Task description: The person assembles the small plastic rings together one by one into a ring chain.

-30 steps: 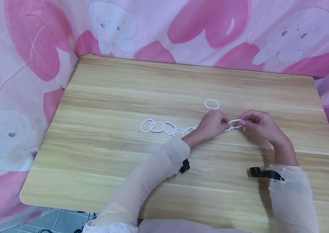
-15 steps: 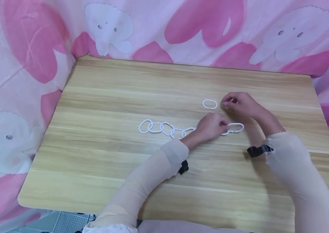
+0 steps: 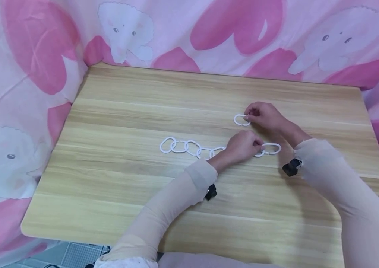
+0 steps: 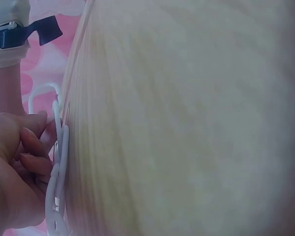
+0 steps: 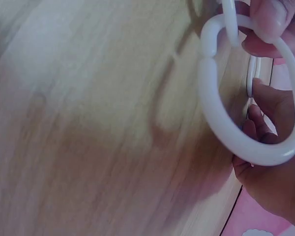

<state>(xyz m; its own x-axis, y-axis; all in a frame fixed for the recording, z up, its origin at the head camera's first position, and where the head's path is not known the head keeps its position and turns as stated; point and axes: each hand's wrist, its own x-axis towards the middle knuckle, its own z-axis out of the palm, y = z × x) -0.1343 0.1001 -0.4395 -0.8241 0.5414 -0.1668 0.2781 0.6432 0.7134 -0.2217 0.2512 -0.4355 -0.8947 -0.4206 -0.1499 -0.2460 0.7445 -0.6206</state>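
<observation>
A chain of white plastic links [image 3: 192,147] lies across the wooden table. My left hand [image 3: 243,145] pinches it near its right end and covers some middle links. The chain's end link [image 3: 271,149] sticks out to the right of those fingers; it looms large in the right wrist view [image 5: 221,118]. Farther back lies a loose white link [image 3: 238,119], an oval with a small gap in its near side. My right hand [image 3: 264,116] pinches its right end between thumb and fingers. In the left wrist view, chain links [image 4: 59,177] run beside the curled left fingers.
The wooden table [image 3: 115,193] ends at a pink patterned curtain [image 3: 176,33] at the back and sides. Black camera mounts sit at the left wrist [image 3: 211,192] and right wrist [image 3: 291,167]. The left forearm crosses the table's front part.
My right hand has let go of the chain's end link, moved back and left, and taken hold of the loose link. The left hand has stayed on the chain.
</observation>
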